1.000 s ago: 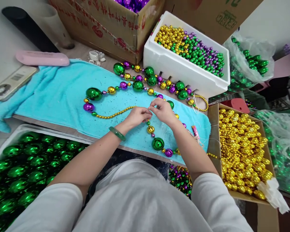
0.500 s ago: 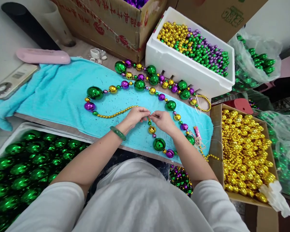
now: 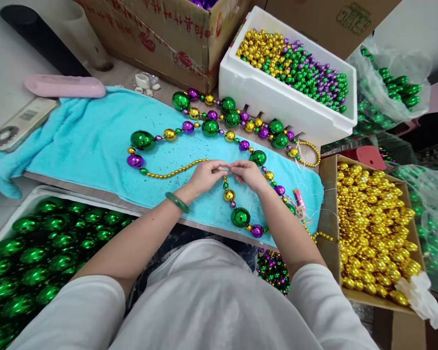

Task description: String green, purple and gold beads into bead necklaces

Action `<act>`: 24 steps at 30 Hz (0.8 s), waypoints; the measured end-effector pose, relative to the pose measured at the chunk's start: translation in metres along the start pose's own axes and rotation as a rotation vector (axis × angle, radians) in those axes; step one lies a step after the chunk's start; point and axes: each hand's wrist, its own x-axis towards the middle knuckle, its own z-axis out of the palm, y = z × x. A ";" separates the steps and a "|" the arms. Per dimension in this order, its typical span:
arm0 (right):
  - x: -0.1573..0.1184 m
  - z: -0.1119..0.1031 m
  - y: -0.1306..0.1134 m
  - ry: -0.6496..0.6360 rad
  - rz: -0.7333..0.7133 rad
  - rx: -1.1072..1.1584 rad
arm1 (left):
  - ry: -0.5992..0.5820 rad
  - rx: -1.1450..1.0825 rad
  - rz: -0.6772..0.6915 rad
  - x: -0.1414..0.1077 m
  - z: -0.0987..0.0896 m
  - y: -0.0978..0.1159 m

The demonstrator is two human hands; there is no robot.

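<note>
My left hand [image 3: 209, 174] and my right hand [image 3: 247, 174] meet fingertip to fingertip above the turquoise towel [image 3: 105, 146]. Both are closed in a pinch on the thin clear string of a bead necklace [image 3: 240, 217]. Its green, gold and purple beads loop over the towel. A run of small gold beads [image 3: 175, 171] leads to my left hand; a gold bead [image 3: 229, 195] hangs just below the fingers. The knot or string ends between the fingertips are too small to make out. Another beaded strand [image 3: 232, 118] lies behind, along the towel's far edge.
A white foam box [image 3: 284, 104] of small mixed beads stands at the back. Gold beads fill a cardboard box [image 3: 330, 214] on the right; large green beads [image 3: 32, 253] fill a tray at left. A pink lighter [image 3: 298, 197] lies near my right forearm.
My right hand has turned slightly and shifted up, its fingertips now touching those of my left hand. The necklace on the towel lies nearly as before.
</note>
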 end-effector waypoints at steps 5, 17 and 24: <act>0.009 0.000 0.008 -0.259 0.056 0.032 | 0.013 0.113 0.136 -0.003 0.001 -0.005; 0.004 -0.006 0.006 -0.190 0.069 -0.080 | 0.124 0.189 0.161 -0.006 0.004 -0.011; -0.013 -0.019 0.010 0.111 -0.102 0.359 | 0.232 -0.385 -0.154 -0.015 0.006 -0.014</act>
